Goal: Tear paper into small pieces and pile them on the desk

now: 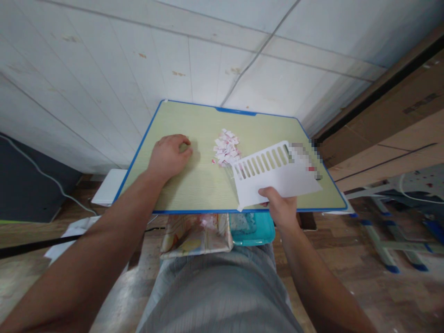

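Observation:
My right hand (282, 208) grips the lower edge of a white sheet (274, 178), thumb on top. The sheet has a row of long slots cut along its upper part, and its right end is blurred out by blocks. It lies tilted over the right side of the small table (197, 185). Near the sheet's left corner is a pile of small white and pink paper pieces (226, 147). Left of the pile, my left hand (171, 155) rests over the tabletop. Its fingers curve with a gap to the thumb, and nothing shows between them.
A patterned bag (197, 243) and a turquoise plastic container (255, 233) sit below the table's front edge. The white panelled wall (204, 60) stands right behind, with a cable running down it. Cardboard boxes (385, 111) are stacked at the right.

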